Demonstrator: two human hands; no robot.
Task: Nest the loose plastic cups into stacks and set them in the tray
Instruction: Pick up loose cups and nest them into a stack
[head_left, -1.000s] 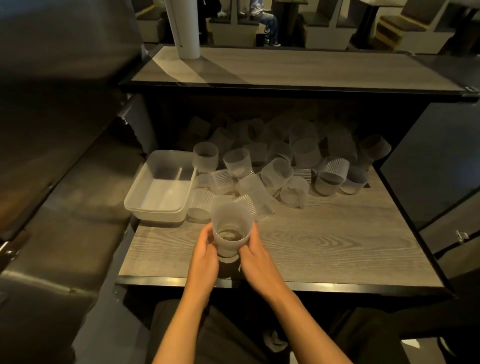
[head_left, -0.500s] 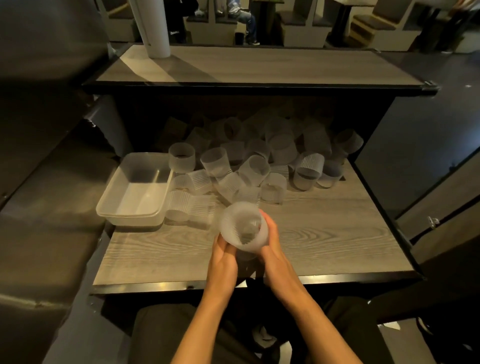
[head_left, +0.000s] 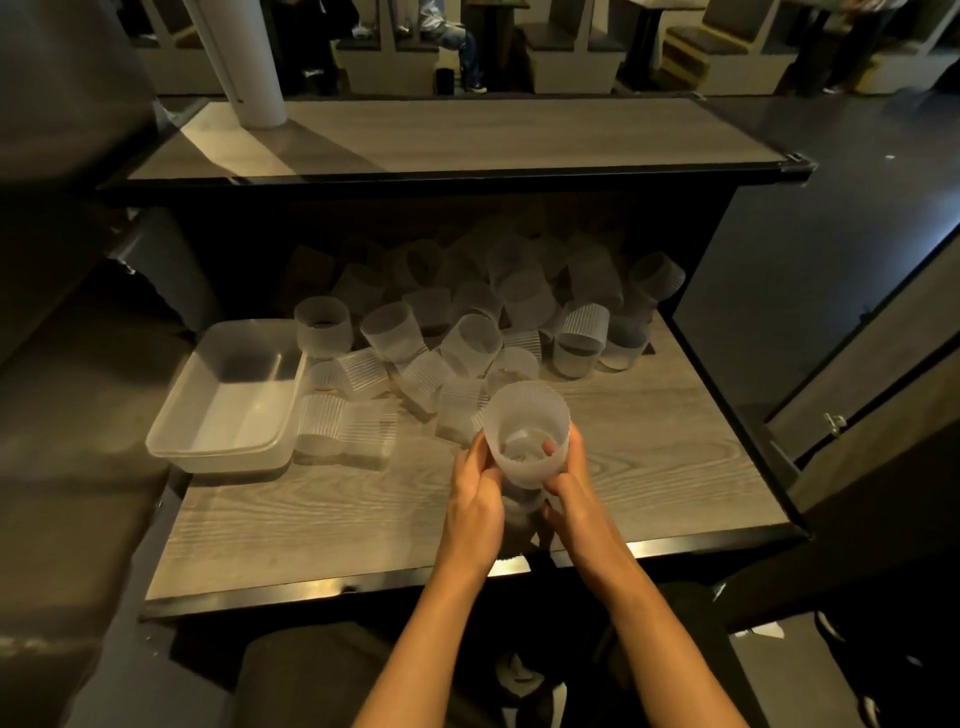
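Note:
Both hands hold a short stack of nested translucent ribbed cups (head_left: 524, 434) above the near middle of the wooden table. My left hand (head_left: 475, 501) grips its left side and my right hand (head_left: 569, 486) grips its right side, one fingertip showing through the cup wall. The stack's mouth faces up toward me. An empty clear plastic tray (head_left: 176, 426) sits at the table's left edge. A heap of loose cups (head_left: 467, 332) lies across the back of the table, some upright, several on their sides, running back under the shelf.
A raised wooden shelf (head_left: 467, 137) overhangs the back of the table, with a white post (head_left: 244, 67) standing on its left end. Dark bench surfaces flank the table left and right. The table's metal-trimmed front edge (head_left: 311, 590) lies just above my lap.
The stack in my hands has tipped from facing away to mouth-up, staying between both hands. The camera has shifted, so the table now sits further left in view.

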